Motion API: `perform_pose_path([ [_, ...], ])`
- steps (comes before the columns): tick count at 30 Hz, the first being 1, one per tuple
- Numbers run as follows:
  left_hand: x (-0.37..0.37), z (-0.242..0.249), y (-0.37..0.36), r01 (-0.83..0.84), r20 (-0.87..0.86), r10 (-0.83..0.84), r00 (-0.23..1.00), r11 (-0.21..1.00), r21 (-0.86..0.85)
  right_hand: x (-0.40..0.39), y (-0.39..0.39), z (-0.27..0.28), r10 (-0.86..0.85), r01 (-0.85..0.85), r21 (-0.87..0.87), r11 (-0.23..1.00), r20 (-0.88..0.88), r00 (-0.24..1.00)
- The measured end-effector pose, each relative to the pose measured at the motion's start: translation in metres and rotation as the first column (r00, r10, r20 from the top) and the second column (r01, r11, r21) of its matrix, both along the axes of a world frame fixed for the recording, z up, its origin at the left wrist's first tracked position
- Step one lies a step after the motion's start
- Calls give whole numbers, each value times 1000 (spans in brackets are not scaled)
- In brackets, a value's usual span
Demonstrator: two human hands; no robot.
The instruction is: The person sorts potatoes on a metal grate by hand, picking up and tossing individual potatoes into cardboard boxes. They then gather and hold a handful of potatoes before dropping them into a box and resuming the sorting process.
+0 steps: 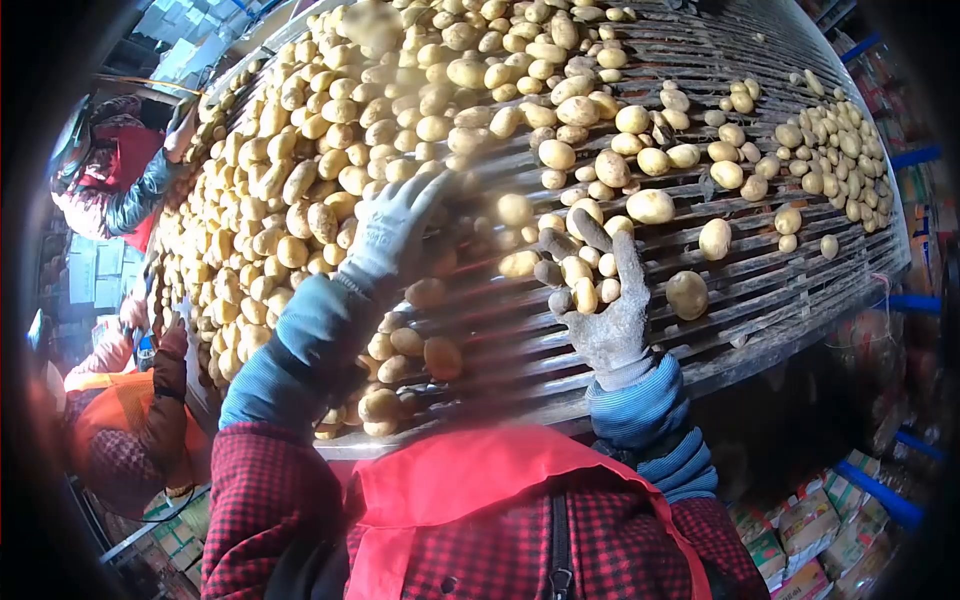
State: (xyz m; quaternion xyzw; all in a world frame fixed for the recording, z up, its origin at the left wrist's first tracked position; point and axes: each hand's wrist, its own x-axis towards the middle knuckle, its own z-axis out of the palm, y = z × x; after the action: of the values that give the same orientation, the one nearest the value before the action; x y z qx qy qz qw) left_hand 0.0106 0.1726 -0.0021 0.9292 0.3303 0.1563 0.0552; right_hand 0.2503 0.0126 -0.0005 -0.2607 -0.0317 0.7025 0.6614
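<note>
My gloved left hand (392,228) lies spread and empty upon the potatoes (300,190) massed leftward on the slatted conveyor (780,290); my right hand (607,300), open-fingered, touches a smaller cluster (585,280), nearer it.

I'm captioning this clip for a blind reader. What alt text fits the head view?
Two gloved hands reach over a slatted roller conveyor covered in potatoes: the left hand is spread above the dense pile, the right hand has fingers raised among scattered potatoes. Two other people stand along the conveyor's left side.
</note>
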Motion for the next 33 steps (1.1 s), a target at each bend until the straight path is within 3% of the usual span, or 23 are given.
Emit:
perform_pose_path([
  [3,16,18,19,34,-185,-51,981,995,-93,1,0,-4,2,-1,8,1000,-24,1000],
  [7,48,32,27,179,-294,-201,934,979,-100,1,1,-4,1,-1,-12,1000,0,1000],
  [8,55,29,24,186,-286,-206,936,978,-94,2,1,-1,-3,4,-27,1000,17,1000],
  [9,59,24,24,399,18,-399,917,917,4,2,0,1,-8,10,-44,999,34,999],
  [11,64,-7,25,372,69,-373,925,928,33,2,0,1,-13,13,-25,1000,23,1000],
  [13,77,12,22,335,-89,-356,930,922,-196,2,1,0,-10,10,-9,1000,17,1000],
  [14,90,29,20,274,-248,-358,900,908,-316,2,1,-1,-11,11,-16,1000,10,1000],
  [17,99,16,33,305,-287,-369,884,920,-245,2,3,-2,-31,29,-38,999,-32,999],
  [18,103,35,28,221,-333,-285,899,951,-217,2,3,-1,-32,30,-46,999,-42,999],
  [21,77,60,45,3,-179,-26,983,991,-131,1,2,2,-55,61,-77,995,79,995],
  [22,50,46,68,-57,-98,64,993,996,75,2,2,2,-53,56,-67,996,50,997],
  [23,37,47,74,-118,33,114,993,926,359,1,1,4,-52,57,-82,995,62,997],
  [25,20,57,75,-72,55,54,997,904,421,0,2,7,-39,49,-102,994,96,995],
  [26,18,55,70,-13,-37,26,999,947,321,1,2,3,-27,36,-77,996,113,993],
  [27,24,57,53,-10,-145,7,989,1000,-20,2,1,-1,-21,27,-74,997,71,997],
  [28,30,46,43,210,-83,-227,970,962,-173,3,0,-4,-15,18,-68,998,32,999],
  [29,38,31,30,453,-74,-450,890,891,23,4,1,-7,-13,13,-59,998,-3,1000],
  [31,61,14,13,457,-137,-461,877,888,-61,7,1,-9,-12,12,-25,1000,-4,1000],
  [33,74,9,10,505,-33,-513,858,852,-136,5,1,-5,-29,29,-38,999,0,1000],
])
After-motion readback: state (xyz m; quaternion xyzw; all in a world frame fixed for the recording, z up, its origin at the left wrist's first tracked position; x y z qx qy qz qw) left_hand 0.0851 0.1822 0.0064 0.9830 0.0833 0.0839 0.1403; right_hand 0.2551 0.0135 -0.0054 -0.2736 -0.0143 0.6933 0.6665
